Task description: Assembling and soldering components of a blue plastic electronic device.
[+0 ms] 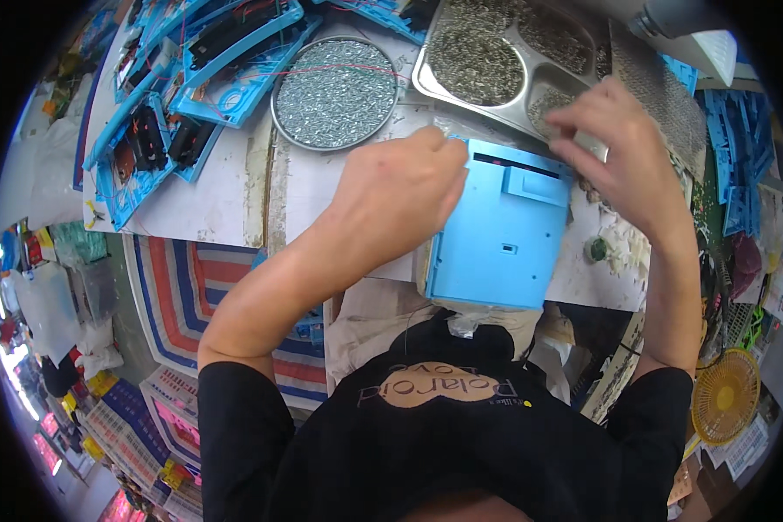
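My left hand [400, 196] is curled over the far-left corner of the blue plastic housing [502, 230], fingers bunched and pressed against its upper edge; whether anything small sits between the fingertips I cannot tell, because the knuckles hide them. My right hand [622, 152] comes down on the far-right corner, fingers bent and closed onto the edge there, partly over the rim of the steel tray [531, 83] behind it.

The housing is smooth, matte, sky-blue moulded plastic, a flat rectangular shell with squared corners. A raised rectangular tab sits near its far edge, under a thin dark slot, and a tiny cut-out shows near the middle of the face. It lies in the middle of the white worktop [313, 187], right in front of my chest, between my two hands. Its long axis runs near to far, leaning slightly right at the far end; the slotted end points away from me, towards the tray.

Further off, that tray is dull stainless steel with rounded compartments, heaped with small grey metal parts. To its left a round shallow metal dish [335, 91] brims with glinting silver screws, fine and grainy in texture. Far left, a pile of blue plastic frames [191, 83] with black components and red wires lies jumbled. A striped red, white and blue sheet [200, 278] hangs below the bench on my left.
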`<action>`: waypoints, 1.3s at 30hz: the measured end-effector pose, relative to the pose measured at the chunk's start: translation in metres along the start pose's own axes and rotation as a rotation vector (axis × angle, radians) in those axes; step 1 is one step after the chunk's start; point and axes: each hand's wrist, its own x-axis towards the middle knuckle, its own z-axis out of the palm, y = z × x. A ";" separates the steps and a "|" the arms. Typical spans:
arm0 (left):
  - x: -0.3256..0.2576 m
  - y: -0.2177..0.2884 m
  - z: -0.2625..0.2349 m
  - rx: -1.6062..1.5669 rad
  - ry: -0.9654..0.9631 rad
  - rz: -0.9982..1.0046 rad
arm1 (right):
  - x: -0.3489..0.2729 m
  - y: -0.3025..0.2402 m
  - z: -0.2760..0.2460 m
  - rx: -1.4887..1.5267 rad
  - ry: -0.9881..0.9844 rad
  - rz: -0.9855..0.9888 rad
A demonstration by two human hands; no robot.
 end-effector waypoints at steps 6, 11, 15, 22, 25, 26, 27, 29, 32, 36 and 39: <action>0.001 0.000 -0.020 0.068 -0.179 -0.015 | 0.124 -0.047 0.066 0.030 -0.016 -0.487; -0.024 -0.059 -0.039 0.279 0.110 -0.301 | 0.171 -0.061 0.120 -0.295 -0.228 -0.512; -0.018 -0.085 -0.028 0.331 0.176 -0.285 | 0.183 -0.053 0.128 -0.194 -0.131 -0.445; -0.017 -0.083 -0.029 0.326 0.175 -0.257 | 0.085 -0.046 0.024 0.029 0.015 -0.185; -0.019 -0.085 -0.028 0.329 0.152 -0.242 | -0.010 -0.023 0.000 0.224 0.103 -0.053; -0.018 -0.085 -0.028 0.315 0.171 -0.237 | -0.038 -0.025 -0.002 0.244 0.114 0.036; -0.016 -0.084 -0.027 0.296 0.191 -0.232 | -0.060 -0.028 0.002 0.260 0.122 0.127; -0.013 -0.084 -0.027 0.267 0.207 -0.288 | -0.085 -0.031 0.014 0.297 0.155 0.162; -0.012 -0.090 -0.025 0.289 0.243 -0.349 | -0.104 -0.034 0.032 0.385 0.205 0.213; -0.015 -0.096 -0.021 0.300 0.299 -0.301 | -0.111 -0.033 0.042 0.458 0.256 0.223; -0.017 -0.095 -0.020 0.308 0.314 -0.339 | -0.112 -0.032 0.048 0.486 0.280 0.218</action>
